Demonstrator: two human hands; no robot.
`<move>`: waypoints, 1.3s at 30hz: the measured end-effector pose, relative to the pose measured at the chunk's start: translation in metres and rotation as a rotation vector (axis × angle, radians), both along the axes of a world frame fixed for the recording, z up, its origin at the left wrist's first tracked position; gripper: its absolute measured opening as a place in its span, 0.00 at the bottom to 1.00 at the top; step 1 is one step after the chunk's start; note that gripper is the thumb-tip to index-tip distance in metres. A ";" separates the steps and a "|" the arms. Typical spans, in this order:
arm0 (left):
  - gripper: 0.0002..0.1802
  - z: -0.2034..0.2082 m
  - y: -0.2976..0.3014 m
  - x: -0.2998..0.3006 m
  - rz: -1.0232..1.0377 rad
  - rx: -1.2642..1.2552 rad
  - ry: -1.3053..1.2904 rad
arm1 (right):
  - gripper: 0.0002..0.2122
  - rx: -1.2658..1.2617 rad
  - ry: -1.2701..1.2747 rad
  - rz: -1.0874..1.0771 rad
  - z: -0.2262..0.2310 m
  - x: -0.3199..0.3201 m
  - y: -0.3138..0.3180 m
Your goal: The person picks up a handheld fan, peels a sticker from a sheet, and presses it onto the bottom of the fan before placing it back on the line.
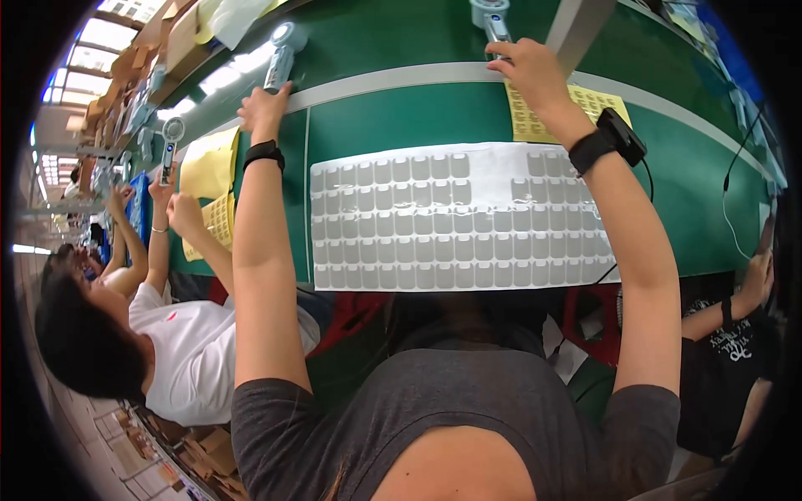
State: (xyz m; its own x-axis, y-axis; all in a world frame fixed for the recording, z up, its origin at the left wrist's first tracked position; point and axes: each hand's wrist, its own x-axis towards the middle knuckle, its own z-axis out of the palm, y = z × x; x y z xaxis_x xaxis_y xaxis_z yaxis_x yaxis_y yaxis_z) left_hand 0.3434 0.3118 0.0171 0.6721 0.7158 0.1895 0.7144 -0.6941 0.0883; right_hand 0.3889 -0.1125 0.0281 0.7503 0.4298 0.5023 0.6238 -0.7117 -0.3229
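Note:
My left hand is at the lower end of a pale blue handheld fan, its fingers around the bottom of the handle and partly hidden. Farther right, my right hand grips the handle of a second handheld fan, fingers and thumb closed on it; this fan's head is cut by the upper edge of the view. Below and between my arms lies a white sheet of grey rounded stickers, several peeled away near its top. A yellow sticker sheet lies partly under my right wrist.
At left, a co-worker in a white shirt holds another fan beside yellow sheets. Another person's arm is at the right edge. A pale strip crosses the green table; a grey post stands beyond my right hand.

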 end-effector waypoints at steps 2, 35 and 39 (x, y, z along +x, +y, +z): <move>0.38 -0.005 0.013 0.006 -0.008 0.022 0.024 | 0.12 -0.180 0.015 -0.015 -0.005 0.000 0.000; 0.34 0.078 -0.259 -0.206 -0.732 -1.028 -0.876 | 0.06 0.150 0.162 -0.214 -0.012 -0.189 -0.041; 0.31 0.095 -0.248 -0.230 -0.739 -1.036 -0.808 | 0.06 0.171 0.178 -0.233 -0.018 -0.189 -0.042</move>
State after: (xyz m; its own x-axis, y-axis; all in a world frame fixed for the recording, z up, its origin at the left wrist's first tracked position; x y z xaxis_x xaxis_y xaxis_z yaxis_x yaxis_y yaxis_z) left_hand 0.1138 0.0640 0.1117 0.8955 0.3177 0.3117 -0.2375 -0.2512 0.9383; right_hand 0.2003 -0.1549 0.0097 0.9011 0.1573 0.4041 0.3735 -0.7550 -0.5390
